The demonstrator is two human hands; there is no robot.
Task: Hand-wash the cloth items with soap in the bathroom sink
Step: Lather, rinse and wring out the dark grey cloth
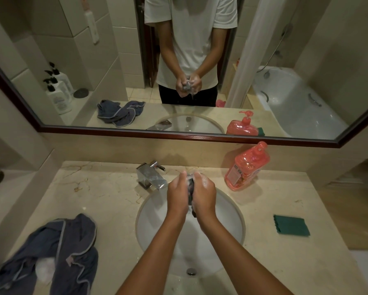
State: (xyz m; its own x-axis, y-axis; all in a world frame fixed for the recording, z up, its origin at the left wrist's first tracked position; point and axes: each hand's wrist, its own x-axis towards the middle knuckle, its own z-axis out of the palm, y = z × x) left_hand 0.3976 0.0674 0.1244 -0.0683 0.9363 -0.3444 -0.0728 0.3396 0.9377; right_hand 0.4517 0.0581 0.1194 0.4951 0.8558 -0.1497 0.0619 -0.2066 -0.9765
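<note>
A small dark grey cloth (191,189) is bunched between my two hands above the white sink (151,211), just in front of the chrome tap (151,176). My left hand (177,193) grips its left side and my right hand (204,193) grips its right side. Both hands carry white suds, and most of the cloth is hidden between the palms. A red pump bottle of soap (246,168) stands on the counter at the back right. A larger blue-grey cloth (57,252) lies crumpled on the counter at the front left, with a patch of foam on it.
A green scouring pad (291,224) lies on the beige marble counter (106,194) to the right of the sink. The sink drain (191,271) sits near the front. A wide mirror (178,60) lines the wall behind the tap. A low shelf (0,188) runs along the left.
</note>
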